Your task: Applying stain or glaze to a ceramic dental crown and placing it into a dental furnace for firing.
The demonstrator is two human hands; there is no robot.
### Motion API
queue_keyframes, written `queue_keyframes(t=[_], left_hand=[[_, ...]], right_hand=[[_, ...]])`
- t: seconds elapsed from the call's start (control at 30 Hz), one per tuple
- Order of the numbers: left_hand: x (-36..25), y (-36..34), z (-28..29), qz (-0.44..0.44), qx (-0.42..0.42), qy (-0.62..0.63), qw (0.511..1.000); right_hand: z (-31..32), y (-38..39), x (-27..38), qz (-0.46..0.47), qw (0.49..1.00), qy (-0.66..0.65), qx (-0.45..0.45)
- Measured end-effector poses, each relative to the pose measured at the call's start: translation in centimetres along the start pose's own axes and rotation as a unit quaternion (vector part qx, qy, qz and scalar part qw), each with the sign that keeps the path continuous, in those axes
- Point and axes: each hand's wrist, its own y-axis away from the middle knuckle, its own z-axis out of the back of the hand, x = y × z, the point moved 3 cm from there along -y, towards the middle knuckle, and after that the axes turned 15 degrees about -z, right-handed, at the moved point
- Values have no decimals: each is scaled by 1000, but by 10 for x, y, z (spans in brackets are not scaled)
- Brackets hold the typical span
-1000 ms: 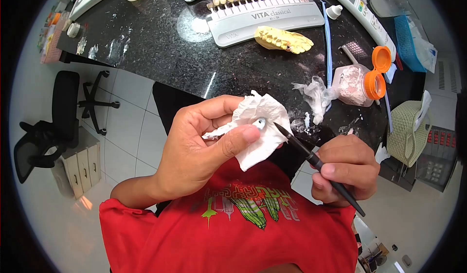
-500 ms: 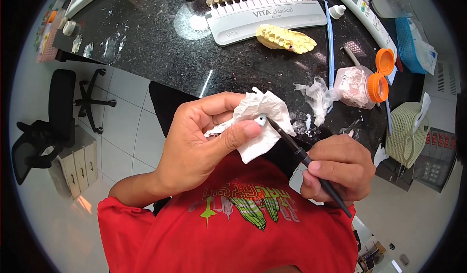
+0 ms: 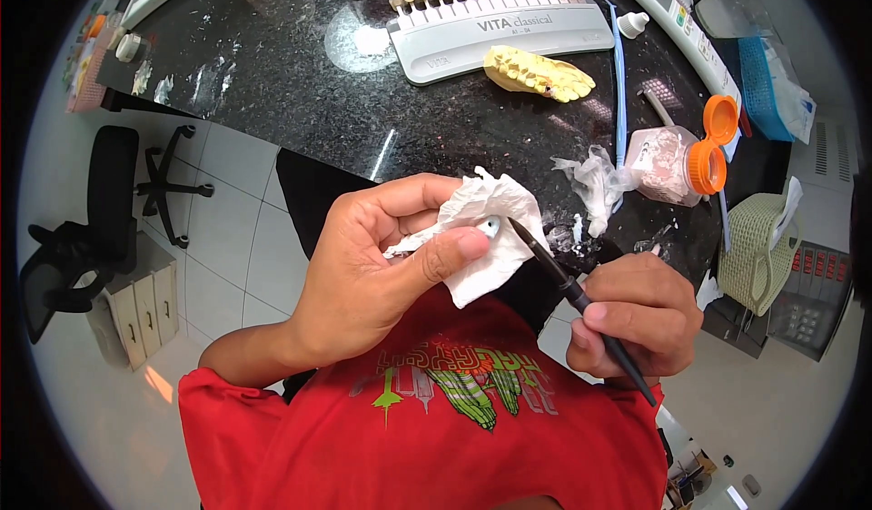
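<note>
My left hand is closed, pinching a small whitish tooth-like piece with dark spots between thumb and fingers. A crumpled white tissue lies under the piece, held in the same grip. In my right hand is a slim black brush, gripped like a pen with its dark fine tip pointing up and left. That tip sits just right of the piece, over the tissue, with a small gap between them.
On the dark speckled counter stand a grey shade guide with tooth samples, a yellow dental model and a jar with an orange lid. Crumpled clear plastic lies before the jar. Behind it is a blue stick. A black chair stands left.
The brush tip has drawn slightly right, away from the tooth-like piece. My left hand keeps its hold on the piece and tissue, almost still.
</note>
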Motion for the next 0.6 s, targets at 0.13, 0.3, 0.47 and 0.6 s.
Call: queue_keyframes(t=[0.13, 0.3, 0.47, 0.6], left_hand=[[-1, 0, -1, 0, 1, 5, 1000], [-1, 1, 0, 7, -5, 9, 1000], [-3, -1, 1, 3, 10, -3, 1000], [0, 6, 8, -11, -11, -40, 999]], right_hand=[[0, -1, 1, -1, 1000, 6, -3], [-3, -2, 2, -1, 1000, 5, 8], [0, 1, 2, 8, 1000, -4, -9], [13, 13, 4, 13, 989, -49, -137]])
